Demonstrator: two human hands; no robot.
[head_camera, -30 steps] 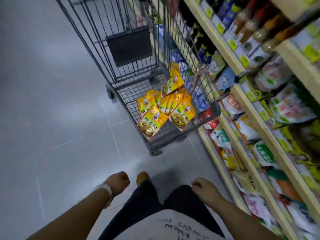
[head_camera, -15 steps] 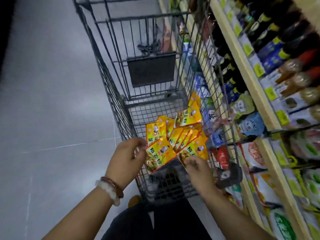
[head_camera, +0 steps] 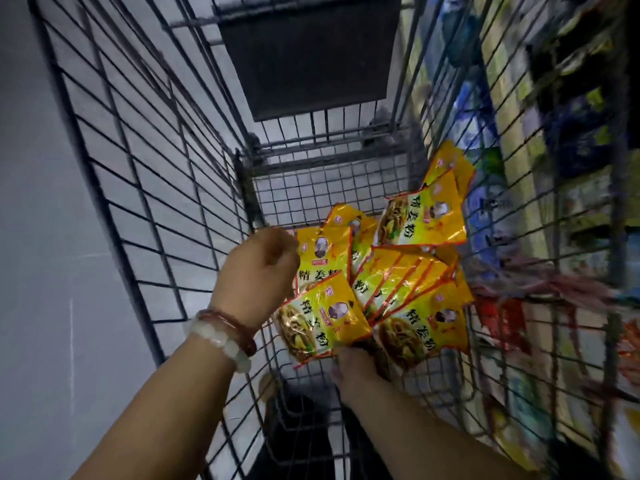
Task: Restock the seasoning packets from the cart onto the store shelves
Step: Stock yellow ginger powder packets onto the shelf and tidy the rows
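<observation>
Nearest to us, our right hand (head_camera: 360, 370) reaches under the front edge of the pile of seasoning packets (head_camera: 398, 282), its fingers hidden beneath the lowest packets, so we cannot tell whether they grip anything. Just left of it lies the front packet (head_camera: 320, 322), yellow with red trim, tilted on the wire floor of the cart (head_camera: 145, 188). Our left hand (head_camera: 259, 268), with a pale bead bracelet (head_camera: 221, 336) and a reddish bangle on the wrist, sits at the left edge of the pile with its fingers curled against the upright packet (head_camera: 323, 258); the blur keeps us from telling whether it pinches that packet.

Farther in, more yellow packets fan out overlapping, and two lean against the cart's right wall. Beyond them a dark panel (head_camera: 308, 57) hangs on the far end of the basket. Through the right-hand wires we see the store shelves (head_camera: 571, 188), blurred, with coloured goods.
</observation>
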